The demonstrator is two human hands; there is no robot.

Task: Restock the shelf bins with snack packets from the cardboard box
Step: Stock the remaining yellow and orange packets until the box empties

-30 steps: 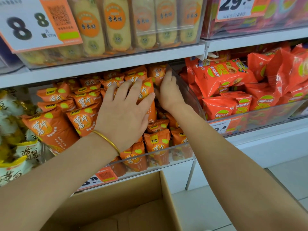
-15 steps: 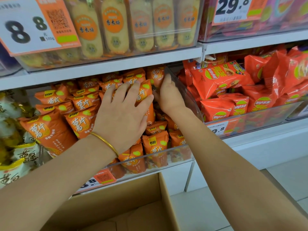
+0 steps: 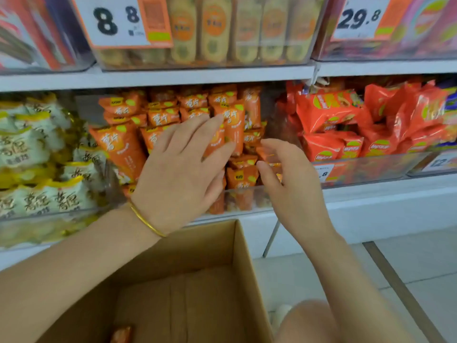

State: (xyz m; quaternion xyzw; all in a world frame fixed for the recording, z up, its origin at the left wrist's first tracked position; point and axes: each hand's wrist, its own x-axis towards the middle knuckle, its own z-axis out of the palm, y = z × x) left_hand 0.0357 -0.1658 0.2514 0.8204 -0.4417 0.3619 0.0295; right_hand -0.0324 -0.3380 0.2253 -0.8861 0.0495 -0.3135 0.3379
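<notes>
The white metal shelf [image 3: 197,78] carries the clear plastic bin [image 3: 247,199] I am filling, and the open brown cardboard box [image 3: 210,246] sits just below its front edge. The orange foil snack packets [image 3: 121,144] stand packed from the bin's back wall to its front lip, a few leaning toward the right wall.

This looks to me like the tidying part of the restock. To do it well I should press the rows back and upright with flat fingers, not pinch them, so the foil does not crumple and nothing spills over the front lip.

My left hand [image 3: 183,167] lies palm down over the middle of the bin, fingers straight and spread, fingertips touching the upright packets and gripping none. My right hand [image 3: 291,179] hovers at the bin's front right corner, fingers loosely curved, thumb apart from them, holding nothing that I can see. A thin gold bangle [image 3: 146,221] circles my left wrist.

One small orange packet [image 3: 121,334] lies on the box floor near its front edge, so I judge the box nearly spent.
</notes>
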